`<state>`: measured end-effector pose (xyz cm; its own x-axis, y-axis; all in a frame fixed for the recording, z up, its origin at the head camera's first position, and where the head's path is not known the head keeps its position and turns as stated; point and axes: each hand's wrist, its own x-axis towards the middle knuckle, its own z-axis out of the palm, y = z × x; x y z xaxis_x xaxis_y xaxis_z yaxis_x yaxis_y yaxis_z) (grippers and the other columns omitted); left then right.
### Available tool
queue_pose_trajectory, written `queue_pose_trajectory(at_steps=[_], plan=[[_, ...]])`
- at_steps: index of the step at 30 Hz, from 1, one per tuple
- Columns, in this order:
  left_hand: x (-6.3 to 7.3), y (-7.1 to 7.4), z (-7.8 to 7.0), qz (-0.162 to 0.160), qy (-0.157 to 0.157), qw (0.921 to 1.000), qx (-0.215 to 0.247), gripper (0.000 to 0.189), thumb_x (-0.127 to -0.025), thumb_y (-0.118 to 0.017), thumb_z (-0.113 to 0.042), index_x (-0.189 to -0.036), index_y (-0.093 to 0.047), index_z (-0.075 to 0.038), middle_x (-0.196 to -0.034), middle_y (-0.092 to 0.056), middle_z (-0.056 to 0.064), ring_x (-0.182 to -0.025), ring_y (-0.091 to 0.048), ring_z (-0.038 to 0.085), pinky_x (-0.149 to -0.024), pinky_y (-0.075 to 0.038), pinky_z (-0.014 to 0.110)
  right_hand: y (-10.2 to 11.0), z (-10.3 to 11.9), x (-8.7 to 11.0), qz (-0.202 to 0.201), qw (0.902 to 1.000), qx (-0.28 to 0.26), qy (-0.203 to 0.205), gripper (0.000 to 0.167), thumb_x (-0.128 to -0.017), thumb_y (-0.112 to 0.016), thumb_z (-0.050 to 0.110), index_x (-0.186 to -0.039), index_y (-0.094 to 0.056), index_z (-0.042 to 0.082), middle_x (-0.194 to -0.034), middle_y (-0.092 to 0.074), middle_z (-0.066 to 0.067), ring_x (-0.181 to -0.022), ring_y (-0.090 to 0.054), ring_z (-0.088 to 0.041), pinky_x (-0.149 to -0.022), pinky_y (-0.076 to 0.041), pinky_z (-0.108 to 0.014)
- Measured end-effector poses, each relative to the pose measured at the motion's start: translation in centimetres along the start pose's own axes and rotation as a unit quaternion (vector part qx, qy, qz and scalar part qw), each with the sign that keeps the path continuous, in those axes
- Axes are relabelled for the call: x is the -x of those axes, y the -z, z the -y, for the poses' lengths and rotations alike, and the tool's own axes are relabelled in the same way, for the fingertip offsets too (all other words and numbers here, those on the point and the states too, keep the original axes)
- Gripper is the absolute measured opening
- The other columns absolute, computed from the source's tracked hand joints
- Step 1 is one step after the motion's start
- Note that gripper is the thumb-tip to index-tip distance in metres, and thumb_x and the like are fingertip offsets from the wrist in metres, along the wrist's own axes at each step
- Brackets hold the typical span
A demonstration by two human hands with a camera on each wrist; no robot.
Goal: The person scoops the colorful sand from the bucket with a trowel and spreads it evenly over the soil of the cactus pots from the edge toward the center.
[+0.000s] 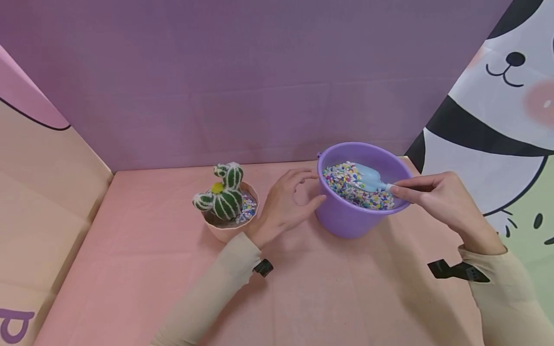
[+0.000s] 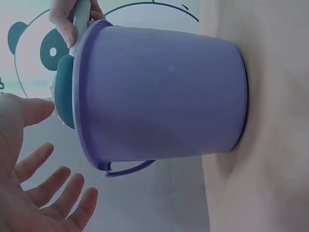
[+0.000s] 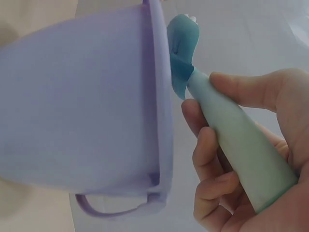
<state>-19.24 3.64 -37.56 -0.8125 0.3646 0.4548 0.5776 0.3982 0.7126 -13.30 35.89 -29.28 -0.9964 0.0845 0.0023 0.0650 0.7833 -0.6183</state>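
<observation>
My right hand [image 1: 437, 197] grips the pale handle of a small blue scoop [image 1: 368, 178]. In the right wrist view its fingers and thumb wrap round that handle [image 3: 241, 140]. The scoop's blade, bearing colourful beads [image 1: 339, 175], is at the mouth of a purple bucket [image 1: 346, 218]. In the left wrist view the blade [image 2: 64, 92] shows just above the rim. My left hand [image 1: 285, 202] holds nothing; its fingers are spread and relaxed close to the bucket's left side. Behind that wrist stands a peach pot [image 1: 229, 234] with a green knitted cactus [image 1: 227, 202] and some beads in it.
The table [image 1: 303, 298] has a pink cover and meets a purple backdrop [image 1: 259, 96] behind the pot and bucket. A panda print [image 1: 489, 129] hangs at the right. The bucket's handle [image 2: 130, 170] hangs down at its side.
</observation>
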Motion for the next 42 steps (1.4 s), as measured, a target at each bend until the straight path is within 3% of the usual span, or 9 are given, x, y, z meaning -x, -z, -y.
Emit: queue_pose_trajectory(at_steps=[6, 15, 26, 34, 39, 42], plan=[[0.5, 0.9, -0.2, -0.005, -0.004, 0.9999, 0.010, 0.049, -0.093, -0.082, -0.034, -0.136, -0.069, -0.014, -0.147, -0.064, 0.002, -0.138, -0.059, 0.018, -0.106, -0.057, 0.042, -0.3, 0.8, 0.4, -0.008, 0.9999, -0.005, 0.014, 0.044, -0.095, -0.080, 0.044, -0.122, -0.081, 0.009, -0.089, -0.080, 0.021, -0.088, -0.065, 0.010, -0.080, -0.045, -0.022], [1.3, 1.9, -0.2, -0.019, -0.016, 0.9995, 0.020, 0.049, -0.093, -0.084, -0.030, -0.137, -0.069, -0.015, -0.143, -0.066, 0.001, -0.123, -0.066, 0.017, -0.100, -0.059, 0.042, -1.0, 1.8, 0.8, -0.011, 0.9994, -0.014, 0.028, 0.041, -0.095, -0.081, 0.043, -0.118, -0.083, 0.009, -0.091, -0.080, 0.017, -0.089, -0.066, 0.006, -0.076, -0.048, -0.017], [2.1, 3.5, -0.4, -0.023, -0.032, 0.9991, 0.018, 0.048, -0.094, -0.082, -0.029, -0.137, -0.067, -0.016, -0.138, -0.068, 0.000, -0.121, -0.065, 0.015, -0.099, -0.059, 0.039, -1.4, 3.0, 1.2, -0.006, 0.9993, -0.016, 0.034, 0.042, -0.094, -0.081, 0.045, -0.117, -0.083, 0.010, -0.093, -0.081, 0.014, -0.090, -0.066, 0.006, -0.076, -0.050, -0.016], [2.7, 4.9, -0.8, -0.031, -0.046, 0.9983, 0.020, 0.044, -0.094, -0.083, -0.028, -0.133, -0.070, -0.014, -0.136, -0.068, -0.001, -0.116, -0.064, 0.021, -0.097, -0.058, 0.040, -1.7, 3.5, 1.4, -0.007, 0.9989, -0.022, 0.041, 0.040, -0.094, -0.082, 0.043, -0.116, -0.083, 0.010, -0.093, -0.082, 0.011, -0.092, -0.065, 0.005, -0.075, -0.052, -0.017], [3.2, 6.1, -0.6, -0.036, -0.053, 0.9979, 0.015, 0.044, -0.094, -0.082, -0.028, -0.133, -0.070, -0.011, -0.137, -0.069, 0.002, -0.116, -0.064, 0.019, -0.097, -0.058, 0.040, -2.0, 4.0, 1.4, -0.006, 0.9988, -0.022, 0.043, 0.040, -0.093, -0.082, 0.044, -0.116, -0.084, 0.012, -0.093, -0.082, 0.012, -0.092, -0.065, 0.005, -0.073, -0.053, -0.018], [3.7, 6.9, -0.3, -0.047, -0.044, 0.9978, 0.019, 0.043, -0.093, -0.083, -0.027, -0.133, -0.071, -0.016, -0.137, -0.069, -0.001, -0.113, -0.065, 0.015, -0.091, -0.059, 0.037, -2.3, 4.6, 1.2, -0.006, 0.9986, -0.024, 0.047, 0.039, -0.092, -0.083, 0.046, -0.115, -0.085, 0.014, -0.094, -0.081, 0.014, -0.093, -0.065, 0.004, -0.071, -0.055, -0.019]])
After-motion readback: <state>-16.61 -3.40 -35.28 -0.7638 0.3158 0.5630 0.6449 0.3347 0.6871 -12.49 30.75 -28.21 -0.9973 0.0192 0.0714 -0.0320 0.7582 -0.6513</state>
